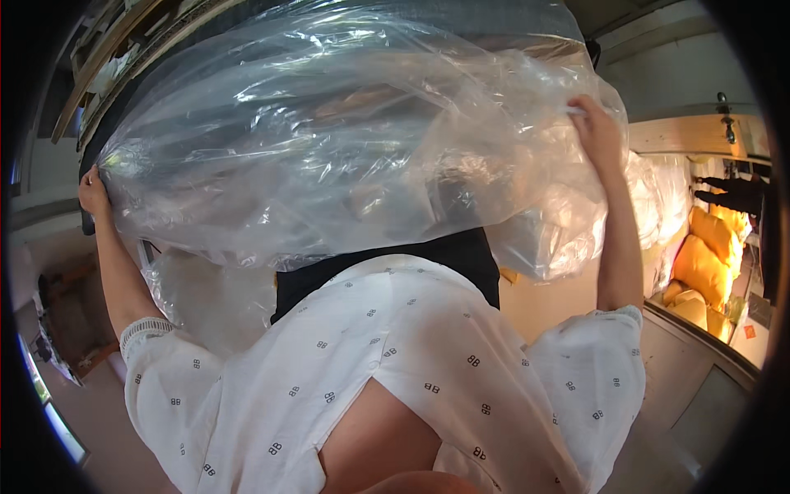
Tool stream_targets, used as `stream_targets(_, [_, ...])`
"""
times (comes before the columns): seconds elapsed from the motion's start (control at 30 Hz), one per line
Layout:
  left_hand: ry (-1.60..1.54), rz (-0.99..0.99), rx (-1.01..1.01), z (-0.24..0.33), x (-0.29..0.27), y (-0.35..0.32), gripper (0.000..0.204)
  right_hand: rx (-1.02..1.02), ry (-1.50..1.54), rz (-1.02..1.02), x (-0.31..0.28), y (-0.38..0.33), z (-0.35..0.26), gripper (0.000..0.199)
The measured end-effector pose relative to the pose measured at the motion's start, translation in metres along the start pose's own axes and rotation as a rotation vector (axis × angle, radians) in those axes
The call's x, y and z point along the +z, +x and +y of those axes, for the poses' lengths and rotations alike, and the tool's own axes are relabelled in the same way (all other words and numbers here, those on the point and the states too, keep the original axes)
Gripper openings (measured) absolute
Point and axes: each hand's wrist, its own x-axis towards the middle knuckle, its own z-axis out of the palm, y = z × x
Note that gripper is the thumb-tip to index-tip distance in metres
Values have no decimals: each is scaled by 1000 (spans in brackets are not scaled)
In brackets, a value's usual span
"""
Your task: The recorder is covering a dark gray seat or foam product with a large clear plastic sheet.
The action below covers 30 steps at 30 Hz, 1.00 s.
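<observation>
Sheeting of clear, creased plastic spreads, left hand, fingers pinching, likely tensioning it, right hand, fingers' grip unclear!

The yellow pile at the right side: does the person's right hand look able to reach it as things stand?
Probably not: the right hand is at the clear plastic sheet, and the yellow pile seems farther off, with bunched clear plastic between them in this view.

Yellow bundle far right, seemingly fabric; wooden strips upper left
</observation>
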Motion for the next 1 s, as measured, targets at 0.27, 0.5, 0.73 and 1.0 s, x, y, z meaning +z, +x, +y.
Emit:
stream_targets(0.27, [147, -13, 59, -45, 13, 27, 49, -229, -764, 439, -18, 29, 8, 19])
stream_targets(0.5, [139, -27, 18, -45, 17, 33, 50, -139, 377, -150, 65, -56, -107, 14])
stream_targets(0.73, [155, -6, -15, -43, 21, 33, 50, -77, 303, 80, 124, -103, -75, 11])
stream_targets(1.0, [120, -35, -41, -58, 22, 32, 49, 473, 1180, -199, 31, -57, -75, 29])
